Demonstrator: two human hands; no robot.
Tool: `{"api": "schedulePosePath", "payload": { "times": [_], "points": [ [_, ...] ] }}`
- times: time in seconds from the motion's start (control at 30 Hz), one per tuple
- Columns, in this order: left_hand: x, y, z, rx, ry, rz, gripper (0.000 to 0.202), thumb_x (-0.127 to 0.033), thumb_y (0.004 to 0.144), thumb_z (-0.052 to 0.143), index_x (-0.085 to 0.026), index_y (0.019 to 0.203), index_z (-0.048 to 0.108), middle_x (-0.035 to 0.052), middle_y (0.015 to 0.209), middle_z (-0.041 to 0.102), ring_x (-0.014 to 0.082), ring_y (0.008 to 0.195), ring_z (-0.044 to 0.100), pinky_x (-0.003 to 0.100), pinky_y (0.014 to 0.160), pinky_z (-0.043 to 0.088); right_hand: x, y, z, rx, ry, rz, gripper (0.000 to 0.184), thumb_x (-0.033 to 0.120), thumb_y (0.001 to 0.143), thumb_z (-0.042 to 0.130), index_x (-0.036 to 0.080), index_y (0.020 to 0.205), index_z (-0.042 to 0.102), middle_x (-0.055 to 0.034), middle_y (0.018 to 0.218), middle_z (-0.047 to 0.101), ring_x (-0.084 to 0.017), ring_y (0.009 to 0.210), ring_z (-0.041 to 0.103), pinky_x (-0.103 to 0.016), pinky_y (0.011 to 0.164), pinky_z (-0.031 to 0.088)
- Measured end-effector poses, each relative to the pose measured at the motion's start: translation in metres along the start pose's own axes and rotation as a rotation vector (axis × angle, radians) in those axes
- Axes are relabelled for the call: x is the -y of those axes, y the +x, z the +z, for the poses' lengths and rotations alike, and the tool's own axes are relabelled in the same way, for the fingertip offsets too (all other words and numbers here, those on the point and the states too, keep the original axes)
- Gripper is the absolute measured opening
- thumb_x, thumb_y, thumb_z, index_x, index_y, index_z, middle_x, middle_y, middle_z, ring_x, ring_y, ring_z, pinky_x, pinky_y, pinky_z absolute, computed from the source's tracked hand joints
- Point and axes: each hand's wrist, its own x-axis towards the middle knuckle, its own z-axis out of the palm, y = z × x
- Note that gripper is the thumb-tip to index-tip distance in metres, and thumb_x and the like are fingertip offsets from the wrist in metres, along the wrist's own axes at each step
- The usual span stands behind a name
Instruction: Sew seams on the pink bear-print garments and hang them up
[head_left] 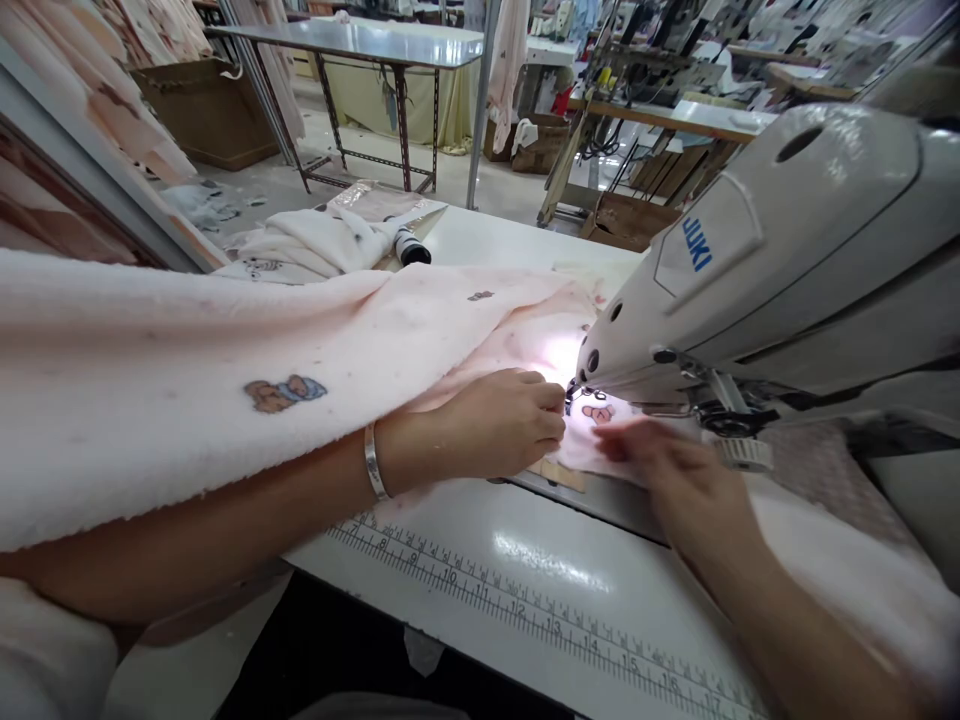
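A pale pink fleece fabric (360,330) with small printed bears drapes over my left forearm and runs under the needle area of a white sewing machine (810,220). Beside the presser foot (574,392), my left hand (510,425) is closed on the fabric, its fingers curled and a silver bangle on the wrist. My right hand (675,470) is on the other side of the foot, smeared by motion. Its fingertips reach the lit fabric near a printed bear (598,412); whether they grip it cannot be made out.
A printed ruler (525,610) runs along the front of the white sewing table (465,530). Behind the fabric lie a folded white cloth (315,240) and a black-and-white striped roll (411,246). Farther back stand a metal table (360,42), a cardboard box (206,112) and other machines.
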Motion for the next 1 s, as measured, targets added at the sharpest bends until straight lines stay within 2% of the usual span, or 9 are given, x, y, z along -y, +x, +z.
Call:
{"api": "schedulePosePath", "payload": {
  "times": [0.13,0.3,0.43,0.6,0.73,0.8,0.87,0.93,1.0],
  "points": [
    [0.001,0.000,-0.002,-0.006,-0.017,-0.006,0.029,-0.013,0.091,0.041,-0.018,0.080,0.067,0.0013,0.092,0.067,0.0128,0.092,0.054,0.028,0.091,0.040,-0.007,0.001,-0.001,-0.126,-0.007,0.073,0.043,0.042,0.097,0.033,0.016,0.092,0.067,-0.0063,0.076,0.069,-0.016,0.064,0.066,-0.030,0.062,0.054],
    [0.001,-0.002,0.000,-0.054,-0.080,-0.032,0.026,-0.018,0.093,0.043,-0.017,0.088,0.068,0.0028,0.091,0.067,0.0143,0.092,0.054,0.030,0.090,0.041,-0.008,-0.005,-0.007,-0.006,-0.248,-0.074,0.027,0.043,0.088,0.051,0.025,0.100,0.069,-0.0031,0.104,0.068,-0.023,0.101,0.062,-0.039,0.090,0.048],
    [0.001,0.003,0.003,-0.069,-0.142,-0.103,0.027,-0.023,0.094,0.045,-0.016,0.081,0.067,0.0022,0.091,0.065,0.0125,0.090,0.054,0.027,0.090,0.039,-0.015,-0.003,-0.007,0.050,-0.467,-0.158,0.036,0.045,0.089,0.047,0.023,0.111,0.065,-0.0050,0.114,0.065,-0.027,0.108,0.058,-0.048,0.100,0.040],
    [0.022,0.019,-0.008,0.042,-0.074,-0.178,0.030,-0.021,0.093,0.043,-0.016,0.069,0.062,0.0024,0.085,0.059,0.0122,0.077,0.050,0.028,0.074,0.039,-0.025,0.006,-0.004,0.063,-0.634,-0.120,0.039,0.044,0.092,0.042,0.021,0.117,0.062,-0.0086,0.109,0.067,-0.028,0.109,0.057,-0.047,0.095,0.042],
    [0.044,0.015,-0.030,0.087,0.093,-0.006,0.026,-0.025,0.093,0.044,-0.020,0.080,0.066,0.0034,0.094,0.059,0.0170,0.093,0.050,0.034,0.089,0.037,-0.030,0.006,-0.007,0.037,-0.718,-0.130,0.036,0.043,0.094,0.040,0.025,0.115,0.063,-0.0074,0.099,0.069,-0.027,0.097,0.062,-0.044,0.085,0.046],
    [0.038,0.004,-0.036,0.117,0.143,-0.014,0.025,-0.036,0.093,0.045,-0.022,0.093,0.066,0.0054,0.104,0.058,0.0189,0.097,0.050,0.037,0.093,0.037,-0.027,0.002,-0.011,-0.004,-0.739,-0.155,0.034,0.042,0.093,0.042,0.025,0.111,0.065,-0.0075,0.094,0.069,-0.026,0.090,0.063,-0.043,0.081,0.046],
    [0.018,-0.009,-0.036,0.196,0.210,-0.112,0.037,-0.050,0.089,0.048,-0.019,0.099,0.066,0.0096,0.103,0.059,0.0214,0.090,0.054,0.039,0.086,0.042,-0.019,-0.002,-0.011,-0.031,-0.734,-0.230,0.030,0.039,0.092,0.045,0.026,0.111,0.064,-0.0063,0.092,0.068,-0.024,0.088,0.062,-0.039,0.078,0.046],
    [-0.008,-0.020,-0.031,0.233,0.296,-0.174,0.050,-0.059,0.084,0.049,-0.014,0.095,0.067,0.0127,0.096,0.061,0.0245,0.085,0.055,0.042,0.080,0.045,-0.006,-0.005,-0.008,0.012,-0.658,-0.387,0.027,0.033,0.092,0.049,0.023,0.112,0.063,-0.0054,0.089,0.066,-0.021,0.085,0.060,-0.034,0.073,0.045],
    [-0.028,-0.025,-0.025,0.161,0.338,-0.132,0.047,-0.056,0.086,0.049,-0.012,0.088,0.067,0.0125,0.093,0.061,0.0272,0.092,0.055,0.047,0.089,0.042,0.007,-0.007,-0.001,0.106,-0.540,-0.557,0.026,0.028,0.091,0.050,0.017,0.112,0.062,-0.0050,0.080,0.062,-0.018,0.076,0.055,-0.030,0.066,0.042]
  ]
}}
